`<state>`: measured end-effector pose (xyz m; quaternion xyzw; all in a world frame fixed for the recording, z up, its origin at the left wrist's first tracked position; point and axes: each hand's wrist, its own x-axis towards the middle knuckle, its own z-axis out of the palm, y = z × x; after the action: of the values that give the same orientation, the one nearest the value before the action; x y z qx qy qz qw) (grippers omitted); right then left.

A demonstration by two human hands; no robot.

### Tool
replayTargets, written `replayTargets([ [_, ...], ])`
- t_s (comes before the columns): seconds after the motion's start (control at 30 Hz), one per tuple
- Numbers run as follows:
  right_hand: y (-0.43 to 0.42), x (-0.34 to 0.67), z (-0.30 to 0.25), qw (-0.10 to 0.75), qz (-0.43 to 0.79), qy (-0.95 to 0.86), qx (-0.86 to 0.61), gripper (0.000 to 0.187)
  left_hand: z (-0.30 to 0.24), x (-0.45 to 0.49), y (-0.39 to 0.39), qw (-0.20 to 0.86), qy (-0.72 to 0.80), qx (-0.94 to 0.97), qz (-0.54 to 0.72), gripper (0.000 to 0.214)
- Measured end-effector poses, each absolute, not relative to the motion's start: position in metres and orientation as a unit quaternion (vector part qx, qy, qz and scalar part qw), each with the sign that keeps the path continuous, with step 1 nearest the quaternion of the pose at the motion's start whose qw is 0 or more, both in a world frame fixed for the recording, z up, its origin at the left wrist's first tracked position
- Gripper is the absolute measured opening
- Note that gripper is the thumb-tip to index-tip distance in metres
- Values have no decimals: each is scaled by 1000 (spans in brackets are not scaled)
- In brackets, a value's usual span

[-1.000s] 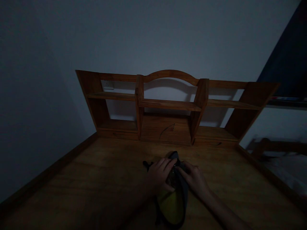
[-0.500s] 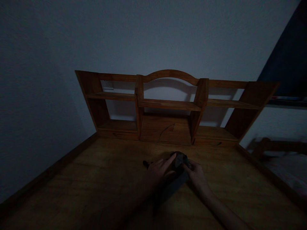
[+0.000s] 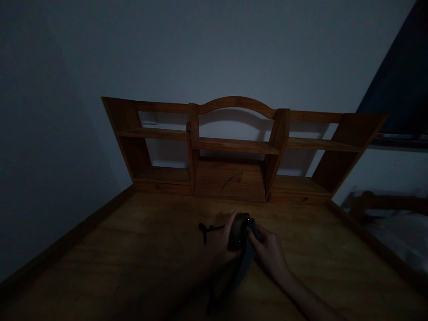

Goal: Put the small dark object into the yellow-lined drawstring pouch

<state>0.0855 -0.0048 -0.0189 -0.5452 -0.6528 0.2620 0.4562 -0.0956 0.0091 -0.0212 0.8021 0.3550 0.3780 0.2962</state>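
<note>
The room is very dark. On the wooden desk (image 3: 133,249) lies a dark fabric pouch (image 3: 243,249) with a thin drawstring (image 3: 205,229) trailing to the left. My left hand (image 3: 220,245) curls around the pouch's far end from the left. My right hand (image 3: 269,252) grips the same end from the right, fingers closed on the fabric. The pouch's bunched far end (image 3: 241,225) sits between the two hands. Its near part runs back toward me in shadow.
A wooden shelf unit (image 3: 234,147) with an arched top stands at the back of the desk against a pale wall. A raised wooden rim (image 3: 67,240) borders the desk's left side. A bed frame (image 3: 384,203) shows dimly at the right.
The pouch's yellow inside, seen a second ago, no longer shows. Both hands have drawn together around the far end and bunched it up.
</note>
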Motion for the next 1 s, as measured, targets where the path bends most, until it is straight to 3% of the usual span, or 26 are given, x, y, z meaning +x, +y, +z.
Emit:
replayTargets([
  [0.27,-9,81,-7,476,264,-657,-522,35,-22,-97,7,338,347,756,441,100],
  [0.43,-12,79,-8,486,288,-654,-503,33,-31,-101,9,311,323,753,481,77],
  [1.0,-11,79,-11,466,282,-665,-511,29,-16,-105,6,267,389,793,385,71],
])
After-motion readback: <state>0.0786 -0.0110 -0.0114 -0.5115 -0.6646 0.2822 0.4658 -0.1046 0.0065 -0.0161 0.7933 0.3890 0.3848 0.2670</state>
